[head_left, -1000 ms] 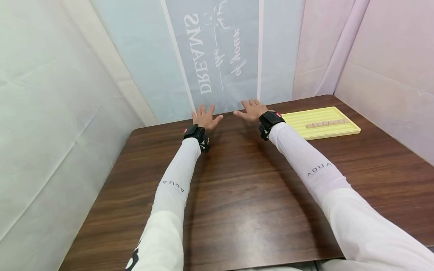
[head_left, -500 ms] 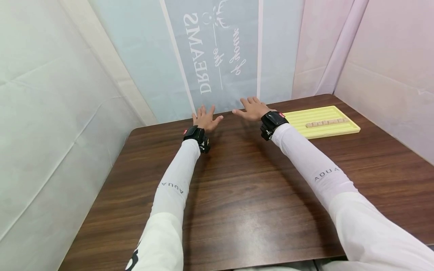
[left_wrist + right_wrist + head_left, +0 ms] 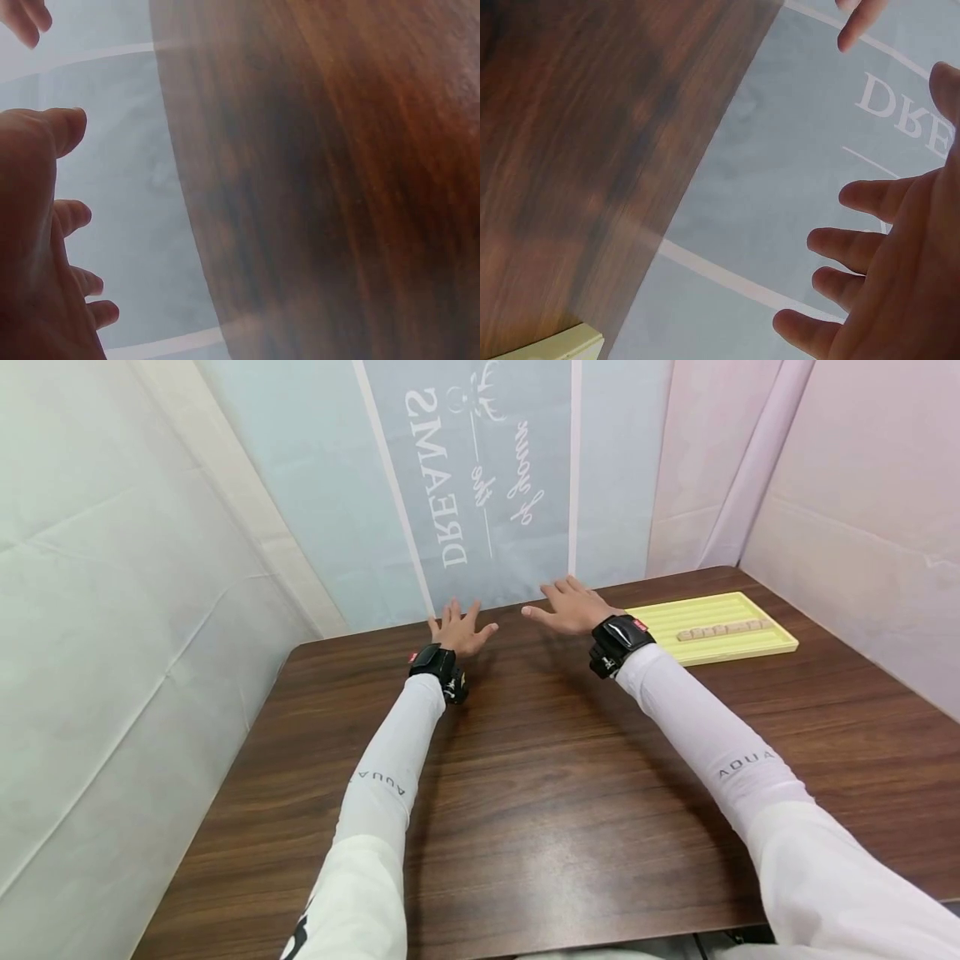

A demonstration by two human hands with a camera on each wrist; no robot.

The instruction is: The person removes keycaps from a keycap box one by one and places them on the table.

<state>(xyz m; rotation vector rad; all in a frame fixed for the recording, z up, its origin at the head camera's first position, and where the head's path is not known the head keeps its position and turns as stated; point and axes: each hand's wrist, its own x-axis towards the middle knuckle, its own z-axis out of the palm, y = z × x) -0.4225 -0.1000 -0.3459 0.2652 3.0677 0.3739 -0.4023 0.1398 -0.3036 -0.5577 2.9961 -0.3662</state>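
Note:
Both hands are held out over the far part of the brown wooden table (image 3: 510,760), palms down and fingers spread. The left hand (image 3: 459,631) holds nothing; in the left wrist view its thumb and fingers stand apart from one another. To its right, the right hand (image 3: 573,608) is likewise bare, with the thumb toward the left hand. Nearest to the right hand lies a yellow ridged tray (image 3: 712,653). A row of several small wooden blocks (image 3: 722,631) sits in it. Part of the tray's left end is hidden behind the right wrist.
A light blue-grey cloth (image 3: 502,543) with white mirrored lettering hangs behind the far table edge. Pale cloth walls (image 3: 135,610) stand at the left and right. Each wrist carries a black strapped camera (image 3: 621,639).
The right hand has drawn slightly to the right and its forearm has swung outward. The left hand has shifted very little. The tray and blocks stay in place.

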